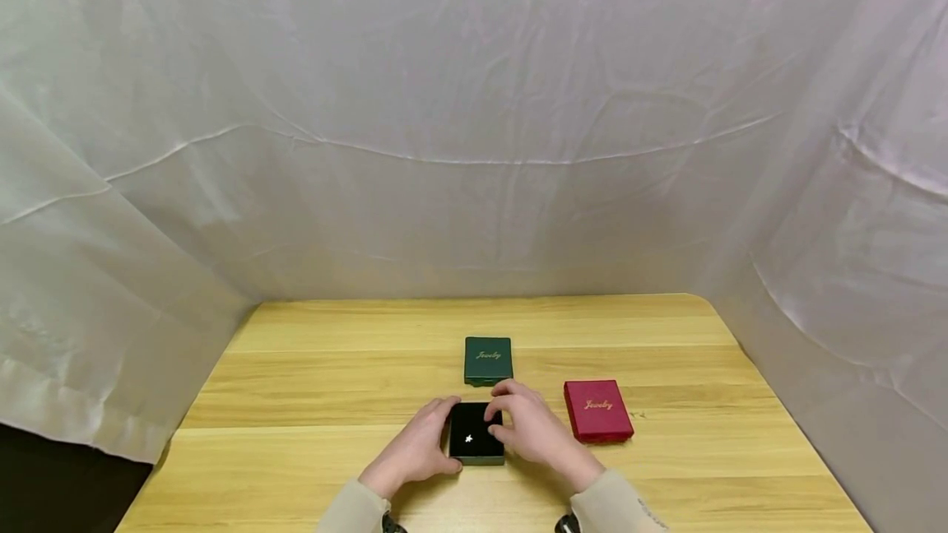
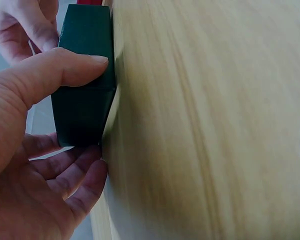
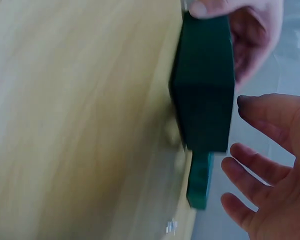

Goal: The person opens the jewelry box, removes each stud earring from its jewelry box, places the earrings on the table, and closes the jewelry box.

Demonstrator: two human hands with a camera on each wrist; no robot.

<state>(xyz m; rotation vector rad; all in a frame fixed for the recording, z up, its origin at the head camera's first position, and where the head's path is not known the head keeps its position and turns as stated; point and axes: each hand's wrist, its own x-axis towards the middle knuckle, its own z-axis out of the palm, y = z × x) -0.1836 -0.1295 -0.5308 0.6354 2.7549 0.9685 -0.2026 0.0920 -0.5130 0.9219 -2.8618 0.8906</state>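
An open green jewelry box (image 1: 477,461) with a black padded insert (image 1: 467,418) sits on the table in front of me. On the insert lies a small shiny star-shaped piece (image 1: 469,438). My left hand (image 1: 424,444) grips the box from the left, thumb along its near side and fingers at the far corner, as the left wrist view also shows. Over the insert's right side hovers my right hand (image 1: 527,426), fingers loosely bent. Its thumb and fingertips stand apart with nothing visible between them in the right wrist view, close to the box wall (image 3: 205,115).
Behind the open box lies a green lid or box marked "Jewelry" (image 1: 488,359). A red jewelry box (image 1: 597,410) stands to the right, with a tiny item (image 1: 638,414) beside it on the wooden table (image 1: 318,368). Pale curtains (image 1: 474,212) surround the table.
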